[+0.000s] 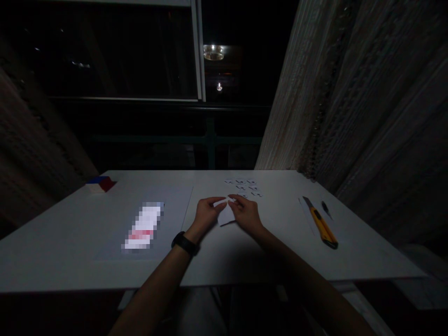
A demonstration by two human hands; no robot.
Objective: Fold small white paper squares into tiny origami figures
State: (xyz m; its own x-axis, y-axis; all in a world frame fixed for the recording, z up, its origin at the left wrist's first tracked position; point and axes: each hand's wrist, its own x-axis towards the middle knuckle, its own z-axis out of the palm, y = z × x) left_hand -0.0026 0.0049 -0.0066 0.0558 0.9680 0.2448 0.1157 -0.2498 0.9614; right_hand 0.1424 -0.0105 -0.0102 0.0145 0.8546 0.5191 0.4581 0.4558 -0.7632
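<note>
- Head view: a small paper (pixel 226 217) is pinched at its far edge by both hands, low over a white table (pixel 245 266).
- The left hand (pixel 206 213), with a dark watch (pixel 185 243) on its wrist, is closed on the paper's left corner between thumb and forefinger. The right hand (pixel 248 215) is closed on the right corner in the same way.
- The two sets of fingertips are seen almost touching above the paper's middle. The near half of the paper lies between the two palms and appears to rest on the table.
- A fold or crease seems to be the work in hand, though the dim light leaves the exact fold unclear.
- It would be done best with the near edge pressed flat on the table, the corners matched before any pressure is given, and the crease run outward from the middle under one fingertip.
- A light grip is judged enough, since thin paper is easily crumpled by clenched fingers.
- Just beyond the fingertips a cluster of little pieces (pixel 245 186) is laid out in rows. These could be scattered by a careless sweep, so the knuckles are better held low and short of them.
- To the right of the right fingers, well apart, a yellow knife (pixel 324 227) lies with a dark pen-like thing (pixel 326 209) beside it. Whether the blade is out cannot be told.
- To the left of the left fingers a large sheet (pixel 175 205) lies flat, and far beyond it a red and blue block (pixel 100 183) sits at the table's corner.
</note>
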